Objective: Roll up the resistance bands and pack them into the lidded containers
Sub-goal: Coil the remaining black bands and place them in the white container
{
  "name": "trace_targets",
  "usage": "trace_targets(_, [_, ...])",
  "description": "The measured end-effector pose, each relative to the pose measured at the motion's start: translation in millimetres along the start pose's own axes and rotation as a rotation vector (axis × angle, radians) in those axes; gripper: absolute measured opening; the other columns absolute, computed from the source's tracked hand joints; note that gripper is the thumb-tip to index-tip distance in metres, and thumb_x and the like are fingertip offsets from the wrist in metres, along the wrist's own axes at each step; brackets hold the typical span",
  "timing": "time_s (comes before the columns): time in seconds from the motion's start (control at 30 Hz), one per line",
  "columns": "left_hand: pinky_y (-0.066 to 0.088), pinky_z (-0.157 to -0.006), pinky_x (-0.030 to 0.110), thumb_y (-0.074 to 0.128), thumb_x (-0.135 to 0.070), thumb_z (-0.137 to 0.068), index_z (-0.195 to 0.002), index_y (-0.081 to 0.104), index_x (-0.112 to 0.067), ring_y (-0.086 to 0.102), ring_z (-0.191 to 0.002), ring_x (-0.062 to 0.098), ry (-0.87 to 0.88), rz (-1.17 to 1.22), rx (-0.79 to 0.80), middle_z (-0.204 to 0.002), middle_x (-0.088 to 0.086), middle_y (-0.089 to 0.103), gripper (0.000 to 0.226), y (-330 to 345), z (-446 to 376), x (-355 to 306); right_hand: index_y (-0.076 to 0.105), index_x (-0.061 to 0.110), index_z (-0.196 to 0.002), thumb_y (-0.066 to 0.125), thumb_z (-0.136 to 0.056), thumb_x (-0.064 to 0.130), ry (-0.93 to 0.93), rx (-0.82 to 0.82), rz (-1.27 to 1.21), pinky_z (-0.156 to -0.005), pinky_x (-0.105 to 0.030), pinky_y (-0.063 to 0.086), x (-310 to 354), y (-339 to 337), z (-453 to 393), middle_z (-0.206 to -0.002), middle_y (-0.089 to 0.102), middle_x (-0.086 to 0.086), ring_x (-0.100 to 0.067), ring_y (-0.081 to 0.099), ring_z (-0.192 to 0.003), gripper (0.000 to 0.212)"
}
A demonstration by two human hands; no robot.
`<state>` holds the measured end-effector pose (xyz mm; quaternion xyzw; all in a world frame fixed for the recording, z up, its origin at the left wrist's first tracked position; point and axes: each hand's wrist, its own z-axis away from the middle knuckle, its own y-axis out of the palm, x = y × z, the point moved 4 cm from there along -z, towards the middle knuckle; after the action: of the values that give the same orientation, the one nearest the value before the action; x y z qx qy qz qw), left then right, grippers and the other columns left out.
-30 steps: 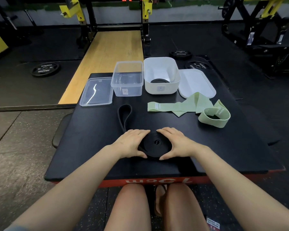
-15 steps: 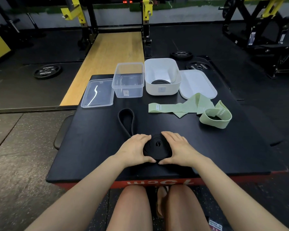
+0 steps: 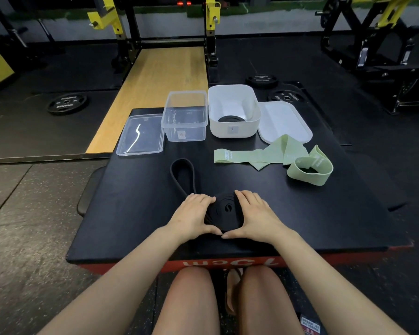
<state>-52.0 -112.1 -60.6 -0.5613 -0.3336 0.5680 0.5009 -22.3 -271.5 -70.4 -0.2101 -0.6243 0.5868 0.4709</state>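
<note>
A black resistance band point(image 3: 224, 211) lies partly coiled on the black platform point(image 3: 136, 209), its loose loop point(image 3: 182, 176) trailing toward the far left. My left hand point(image 3: 194, 217) and my right hand point(image 3: 254, 216) curl round the coil from either side, thumbs nearly meeting at its near edge. Two pale green bands point(image 3: 273, 155) lie unrolled to the right, one standing as a loop point(image 3: 309, 169). Behind them stand a clear container point(image 3: 185, 116) and a white container point(image 3: 233, 111) with a rolled black band point(image 3: 231, 118) inside.
The clear lid point(image 3: 140, 134) lies left of the clear container, the white lid point(image 3: 284, 120) right of the white one. The platform's near edge is red. Weight plates point(image 3: 67, 103) and rack frames stand on the dark floor beyond, with a wooden lifting strip point(image 3: 160, 78).
The coil has turned between my hands and taken in more band; the loose loop is shorter. My thumbs have closed in at the coil's near edge.
</note>
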Motion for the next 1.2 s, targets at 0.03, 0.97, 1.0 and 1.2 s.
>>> trace_targets(0.03, [0.013, -0.116, 0.026, 0.073, -0.055, -0.068, -0.142, 0.034, -0.016, 0.030, -0.134, 0.014, 0.020, -0.014, 0.012, -0.141, -0.003, 0.041, 0.092, -3, -2, 2, 0.010, 0.015, -0.150, 0.064, -0.063, 0.074, -0.007, -0.012, 0.007, -0.114, -0.034, 0.018, 0, 0, 0, -0.151, 0.020, 0.002, -0.016, 0.018, -0.139, 0.119])
trace_targets(0.97, [-0.001, -0.118, 0.035, 0.067, -0.067, -0.065, -0.149, 0.017, -0.014, 0.020, -0.140, 0.014, -0.071, -0.012, -0.033, -0.147, 0.001, 0.032, 0.111, 11, 0, -10, 0.003, 0.024, -0.152, 0.068, -0.072, 0.061, -0.128, 0.067, -0.091, -0.116, -0.030, 0.006, -8, 5, 2, -0.158, -0.005, 0.011, -0.010, 0.000, -0.144, 0.109])
trace_targets(1.0, [-0.002, -0.118, 0.035, 0.067, -0.068, -0.065, -0.149, 0.017, -0.014, 0.018, -0.141, 0.015, -0.090, -0.016, -0.036, -0.148, 0.002, 0.031, 0.112, 11, 0, -12, 0.004, 0.024, -0.152, 0.069, -0.071, 0.061, -0.103, 0.053, -0.113, -0.117, -0.030, 0.007, -10, 4, 3, -0.159, -0.002, 0.010, -0.010, 0.002, -0.145, 0.111])
trace_targets(1.2, [-0.005, -0.118, 0.037, 0.060, -0.071, -0.068, -0.149, 0.014, -0.012, 0.000, -0.146, 0.019, -0.153, -0.065, -0.054, -0.147, 0.003, 0.031, 0.110, 15, 4, -16, 0.005, 0.021, -0.152, 0.066, -0.069, 0.067, -0.057, -0.004, -0.093, -0.117, -0.028, 0.008, -7, 9, 5, -0.157, 0.009, 0.007, -0.011, 0.007, -0.143, 0.113])
